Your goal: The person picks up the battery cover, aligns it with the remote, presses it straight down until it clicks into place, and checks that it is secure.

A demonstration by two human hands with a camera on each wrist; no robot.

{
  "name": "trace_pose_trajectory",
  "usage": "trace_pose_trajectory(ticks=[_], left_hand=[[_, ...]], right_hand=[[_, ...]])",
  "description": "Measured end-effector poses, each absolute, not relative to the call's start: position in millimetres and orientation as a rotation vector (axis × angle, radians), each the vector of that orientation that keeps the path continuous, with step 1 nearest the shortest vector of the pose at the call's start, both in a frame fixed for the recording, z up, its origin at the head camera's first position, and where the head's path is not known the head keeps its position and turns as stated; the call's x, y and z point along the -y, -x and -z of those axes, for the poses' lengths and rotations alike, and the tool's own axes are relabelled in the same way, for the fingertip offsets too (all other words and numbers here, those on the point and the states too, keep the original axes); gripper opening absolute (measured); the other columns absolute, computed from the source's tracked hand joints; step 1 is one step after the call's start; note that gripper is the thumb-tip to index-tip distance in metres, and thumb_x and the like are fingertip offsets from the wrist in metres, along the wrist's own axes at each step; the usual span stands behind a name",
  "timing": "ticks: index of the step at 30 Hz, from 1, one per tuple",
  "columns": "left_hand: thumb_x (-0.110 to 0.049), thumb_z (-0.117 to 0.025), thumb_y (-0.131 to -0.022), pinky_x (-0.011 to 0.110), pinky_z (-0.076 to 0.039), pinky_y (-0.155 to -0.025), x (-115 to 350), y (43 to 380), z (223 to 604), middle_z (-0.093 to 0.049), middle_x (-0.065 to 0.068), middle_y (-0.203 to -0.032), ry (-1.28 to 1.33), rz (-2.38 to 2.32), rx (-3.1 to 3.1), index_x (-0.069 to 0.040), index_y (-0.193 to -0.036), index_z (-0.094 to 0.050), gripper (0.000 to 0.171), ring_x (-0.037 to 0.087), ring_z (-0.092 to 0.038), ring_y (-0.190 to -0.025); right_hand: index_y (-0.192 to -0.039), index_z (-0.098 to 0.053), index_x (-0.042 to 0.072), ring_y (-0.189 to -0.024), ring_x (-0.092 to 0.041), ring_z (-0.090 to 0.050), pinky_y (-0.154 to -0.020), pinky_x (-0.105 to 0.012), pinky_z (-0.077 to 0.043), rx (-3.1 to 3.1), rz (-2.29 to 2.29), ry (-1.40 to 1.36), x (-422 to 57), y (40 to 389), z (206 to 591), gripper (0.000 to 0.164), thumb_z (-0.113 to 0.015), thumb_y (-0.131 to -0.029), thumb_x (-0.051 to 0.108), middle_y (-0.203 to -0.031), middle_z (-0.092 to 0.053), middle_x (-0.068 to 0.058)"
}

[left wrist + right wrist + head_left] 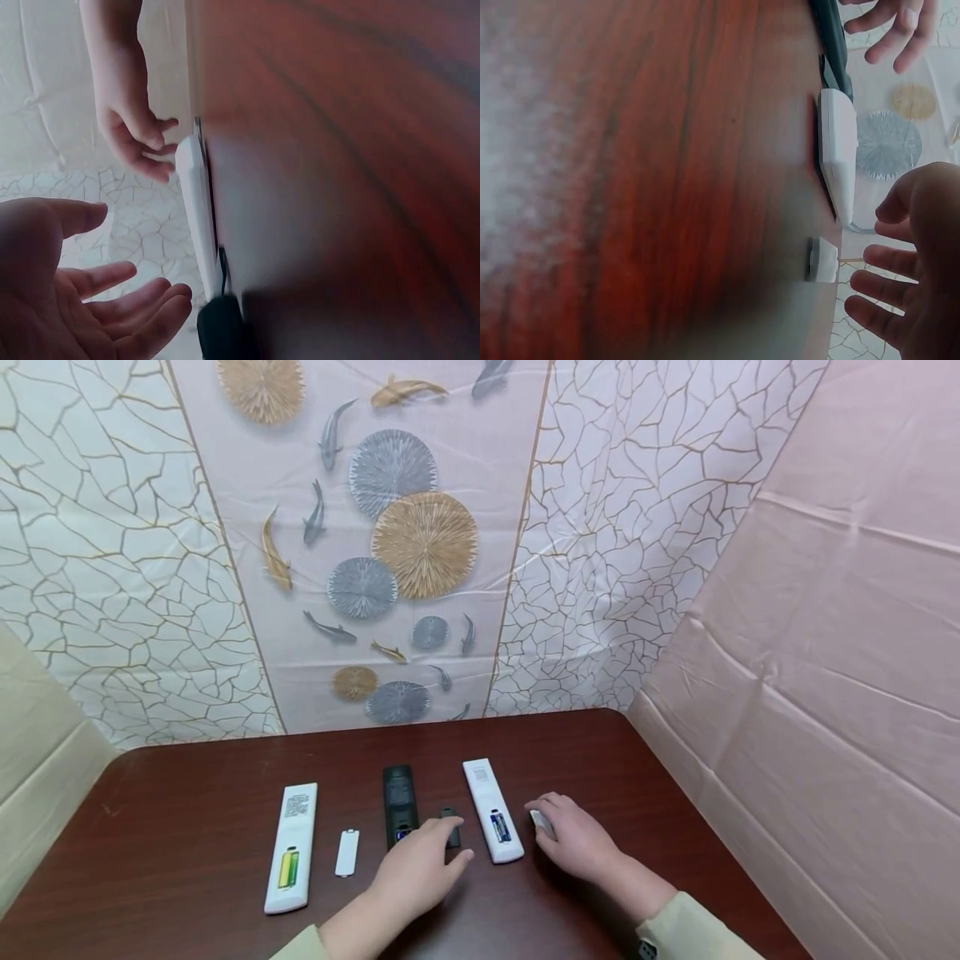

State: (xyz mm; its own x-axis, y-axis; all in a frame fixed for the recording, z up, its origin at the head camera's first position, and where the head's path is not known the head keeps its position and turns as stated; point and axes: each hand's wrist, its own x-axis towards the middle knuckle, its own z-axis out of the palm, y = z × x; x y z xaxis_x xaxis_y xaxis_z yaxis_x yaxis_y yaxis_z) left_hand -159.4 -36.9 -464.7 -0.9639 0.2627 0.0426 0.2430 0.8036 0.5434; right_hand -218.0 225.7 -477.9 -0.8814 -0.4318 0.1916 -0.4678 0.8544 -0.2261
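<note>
In the head view my left hand (422, 870) is over the lower end of a black remote control (400, 795), fingers loosely extended and holding nothing. Its fingertips partly hide a small black battery cover (453, 837). My right hand (573, 839) hovers by a small white battery cover (542, 822); the right wrist view shows a gap between its relaxed fingers and that cover (823, 260). Between the hands a white remote control (491, 810) lies back side up, blue batteries (500, 827) in its uncovered compartment. Part of the black remote's battery compartment is hidden by my left hand.
Further left lies another white remote control (292, 852), green and yellow batteries (288, 867) in its uncovered compartment. A white battery cover (347, 852) lies beside it. The dark red-brown table (195, 835) meets patterned cloth at the back and plain cloth (817, 718) at the right.
</note>
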Motion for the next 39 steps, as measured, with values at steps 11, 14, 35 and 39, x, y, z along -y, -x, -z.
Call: trace_pose_trajectory(ticks=[11, 14, 35, 39], left_hand=[[-0.043, -0.067, -0.092, 0.045, -0.054, -0.084, 2, 169, 468, -0.062, 0.012, -0.129, -0.398, -0.868, -2.935, -0.008, -0.133, -0.060, 0.055, 0.025, -0.065, -0.108], [-0.044, -0.068, -0.091, 0.044, -0.054, -0.083, -3, 170, 470, -0.062, 0.012, -0.127, -0.413, -0.845, -2.938, -0.006, -0.133, -0.059, 0.057, 0.024, -0.065, -0.106], [-0.046, -0.072, -0.088, 0.046, -0.053, -0.072, -30, 187, 470, -0.049, 0.024, -0.136, -0.224, -0.803, -2.871, -0.003, -0.144, -0.047, 0.075, 0.031, -0.062, -0.094], [-0.045, -0.073, -0.087, 0.047, -0.053, -0.074, -35, 191, 468, -0.045, 0.026, -0.141, -0.212, -0.817, -2.863, -0.004, -0.146, -0.045, 0.077, 0.032, -0.062, -0.095]], right_hand=[[-0.124, -0.066, 0.010, -0.111, -0.022, -0.056, -0.089, -0.042, -0.051, 2.950, -0.346, -0.627, -218, 225, 480, 0.036, -0.067, -0.088, 0.013, -0.122, -0.060, -0.006], [-0.126, -0.065, 0.008, -0.114, -0.025, -0.055, -0.089, -0.044, -0.051, 2.981, -0.320, -0.596, -216, 227, 481, 0.039, -0.066, -0.088, 0.013, -0.125, -0.059, -0.008], [-0.128, -0.062, 0.001, -0.118, -0.032, -0.052, -0.092, -0.052, -0.048, 3.102, -0.332, -0.515, -213, 232, 486, 0.043, -0.063, -0.086, 0.012, -0.126, -0.058, -0.013], [-0.128, -0.062, 0.001, -0.118, -0.032, -0.053, -0.092, -0.050, -0.049, 3.104, -0.329, -0.504, -215, 232, 484, 0.043, -0.063, -0.087, 0.012, -0.126, -0.058, -0.013]])
